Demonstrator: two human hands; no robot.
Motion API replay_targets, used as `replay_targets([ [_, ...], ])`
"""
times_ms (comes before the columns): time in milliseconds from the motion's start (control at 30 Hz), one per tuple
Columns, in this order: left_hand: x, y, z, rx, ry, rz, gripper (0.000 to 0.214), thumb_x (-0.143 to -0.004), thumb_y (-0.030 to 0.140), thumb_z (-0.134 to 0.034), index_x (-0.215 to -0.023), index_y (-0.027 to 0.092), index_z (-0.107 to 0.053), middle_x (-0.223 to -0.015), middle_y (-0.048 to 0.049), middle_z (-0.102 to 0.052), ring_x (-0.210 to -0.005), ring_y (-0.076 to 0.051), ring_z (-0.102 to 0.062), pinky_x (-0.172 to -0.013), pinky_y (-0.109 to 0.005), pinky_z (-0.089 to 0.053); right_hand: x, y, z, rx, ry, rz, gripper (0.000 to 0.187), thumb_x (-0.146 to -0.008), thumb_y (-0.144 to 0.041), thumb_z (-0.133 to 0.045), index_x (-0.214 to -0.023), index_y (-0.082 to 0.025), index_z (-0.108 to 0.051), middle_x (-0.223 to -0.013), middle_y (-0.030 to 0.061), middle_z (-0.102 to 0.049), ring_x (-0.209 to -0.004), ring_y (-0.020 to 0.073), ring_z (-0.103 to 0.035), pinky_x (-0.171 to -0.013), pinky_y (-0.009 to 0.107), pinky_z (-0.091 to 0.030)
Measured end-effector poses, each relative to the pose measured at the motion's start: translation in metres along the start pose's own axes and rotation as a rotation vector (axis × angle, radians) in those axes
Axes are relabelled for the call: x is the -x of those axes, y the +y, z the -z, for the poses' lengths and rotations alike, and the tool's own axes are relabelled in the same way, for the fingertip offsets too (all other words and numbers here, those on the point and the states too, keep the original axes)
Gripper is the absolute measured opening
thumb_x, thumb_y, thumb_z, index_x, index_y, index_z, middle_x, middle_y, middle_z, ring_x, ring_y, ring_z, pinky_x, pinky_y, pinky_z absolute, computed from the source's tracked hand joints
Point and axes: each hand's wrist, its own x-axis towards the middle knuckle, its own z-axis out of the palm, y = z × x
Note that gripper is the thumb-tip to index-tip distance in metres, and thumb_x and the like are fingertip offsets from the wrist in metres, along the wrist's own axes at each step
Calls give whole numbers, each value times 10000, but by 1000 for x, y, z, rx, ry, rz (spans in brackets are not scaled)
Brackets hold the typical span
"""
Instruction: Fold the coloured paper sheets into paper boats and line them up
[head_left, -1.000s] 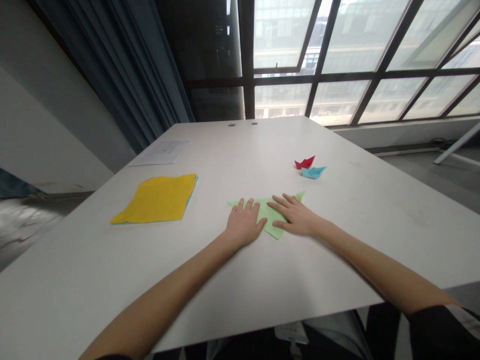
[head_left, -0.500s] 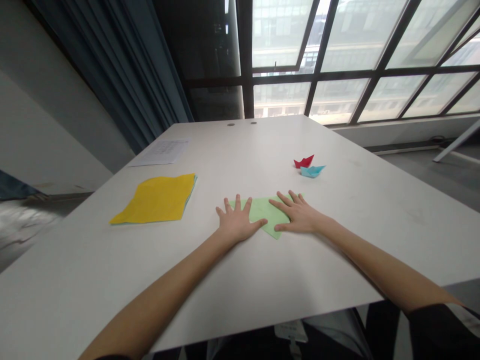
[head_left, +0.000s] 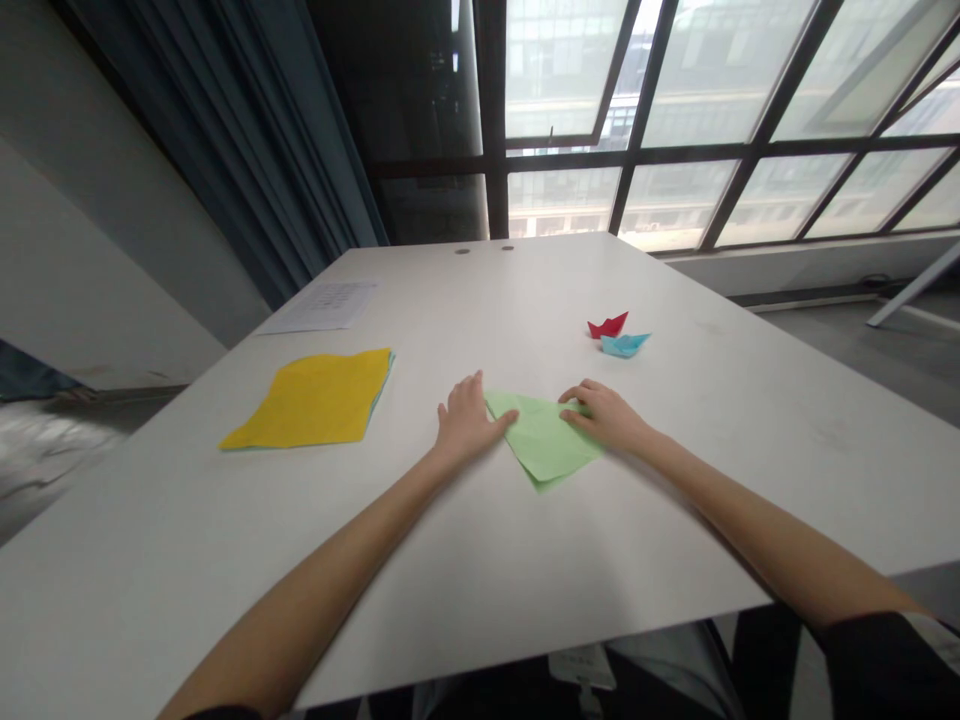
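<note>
A light green sheet of paper [head_left: 550, 440], folded into a triangle, lies in front of me with one point toward my body. Its two layers stand slightly apart at that lower point. My left hand [head_left: 465, 422] has the paper's left corner between the thumb, which rests on top, and the other fingers behind the edge. With bent fingers and thumb, my right hand [head_left: 607, 415] pinches the upper right part of the sheet. The right corner is partly covered by that hand.
A red paper boat [head_left: 608, 325] and a light blue paper boat [head_left: 625, 345] stand beyond my right hand. To the left lies a stack of coloured paper [head_left: 315, 400], yellow on top. Behind it is a printed white sheet [head_left: 322, 305]. Everything rests on a white table [head_left: 450, 560].
Both hands were spread flat on the green paper; now their fingers have curled in and hold its side corners. The paper has shifted, and its lower layers show apart.
</note>
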Motion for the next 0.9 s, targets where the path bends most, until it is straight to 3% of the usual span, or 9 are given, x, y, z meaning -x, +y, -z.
replay_targets([
  [67,-9,-7,0,169,105,59,742,-767,516,-487,-1342,115,-243,-1368,-221,-335,-1241,-292,-362,-974,-438,-311,-2,0,0,-101,31,-16,185,-827,-286,-463,-860,-180,-611,-748,30,-546,-668,136,-519,-644,258,-396],
  [200,-18,-17,0,286,93,108,664,-759,452,-531,-1289,106,-330,-1173,-187,-542,-1045,-250,-539,-862,-379,-410,0,-4,1,-167,2,-16,203,-818,-343,-484,-862,-180,-596,-736,18,-547,-628,127,-508,-605,251,-396],
  [333,-14,-14,2,97,58,-5,477,-707,476,-570,-1079,177,-571,-1089,-110,-587,-1025,-265,-523,-873,-404,-398,5,-12,1,-87,-88,70,351,-738,-453,-590,-978,-196,-575,-891,58,-571,-781,177,-544,-716,302,-412],
  [400,-10,-11,4,27,32,-33,394,-706,500,-554,-960,211,-640,-1078,-88,-584,-1033,-279,-506,-875,-426,-390,6,-14,0,-57,-106,101,335,-734,-443,-600,-954,-192,-571,-884,63,-566,-828,195,-536,-751,318,-406],
  [533,-6,-6,8,-7,10,-55,354,-705,534,-534,-856,247,-675,-1061,-68,-586,-1026,-295,-493,-861,-453,-384,6,-14,-3,-110,-109,94,274,-722,-394,-614,-884,-183,-544,-853,55,-557,-795,182,-523,-711,298,-403],
  [633,-8,-8,6,46,37,-51,393,-687,526,-566,-927,225,-646,-1055,-75,-591,-1038,-290,-491,-877,-444,-380,5,-14,-2,-184,-102,42,248,-699,-347,-624,-860,-192,-515,-798,19,-563,-714,156,-513,-636,268,-387],
  [800,-15,-8,-2,567,181,119,672,-665,436,-646,-1228,167,-396,-1094,-111,-570,-930,-194,-566,-786,-331,-449,4,-15,0,-359,-72,-66,286,-716,-349,-589,-955,-217,-503,-723,-30,-564,-622,125,-500,-564,237,-366],
  [900,-15,-3,-7,936,115,274,644,-663,441,-648,-1187,137,-427,-1072,-136,-588,-794,-160,-601,-636,-269,-460,1,-13,-1,-407,-4,-106,296,-728,-385,-571,-966,-211,-545,-688,-31,-556,-599,123,-485,-547,237,-365],
])
